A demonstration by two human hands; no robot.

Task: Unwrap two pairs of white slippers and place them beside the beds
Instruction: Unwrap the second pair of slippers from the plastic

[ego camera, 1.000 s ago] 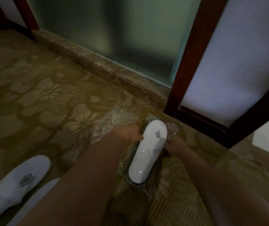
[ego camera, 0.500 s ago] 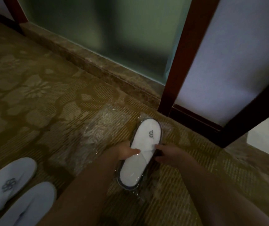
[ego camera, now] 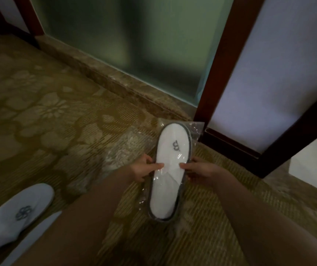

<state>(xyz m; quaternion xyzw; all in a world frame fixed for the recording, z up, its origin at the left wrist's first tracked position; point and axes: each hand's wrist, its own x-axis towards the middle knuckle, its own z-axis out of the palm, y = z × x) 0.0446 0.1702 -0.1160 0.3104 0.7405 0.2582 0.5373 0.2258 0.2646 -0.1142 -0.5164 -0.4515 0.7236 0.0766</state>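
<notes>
A wrapped pair of white slippers [ego camera: 170, 169] in clear plastic, with a dark logo and grey sole edge, is held above the carpet in the middle of the view. My left hand [ego camera: 144, 168] pinches the plastic on its left side, my right hand [ego camera: 199, 169] pinches it on the right, thumbs almost meeting across the top. An unwrapped white slipper [ego camera: 13, 214] with a logo lies on the carpet at the lower left, a second one [ego camera: 33, 239] beside it partly hidden by my left arm.
An empty clear plastic wrapper [ego camera: 113, 150] lies on the patterned carpet [ego camera: 38, 116] left of the held pair. A stone sill [ego camera: 115, 79] under frosted glass runs along the back. A dark wooden frame [ego camera: 217, 60] with pale panels stands at the right.
Both hands have slid from the toe end toward the middle of the wrapped pair and lifted it off the carpet, nearer to me. The view has shifted slightly.
</notes>
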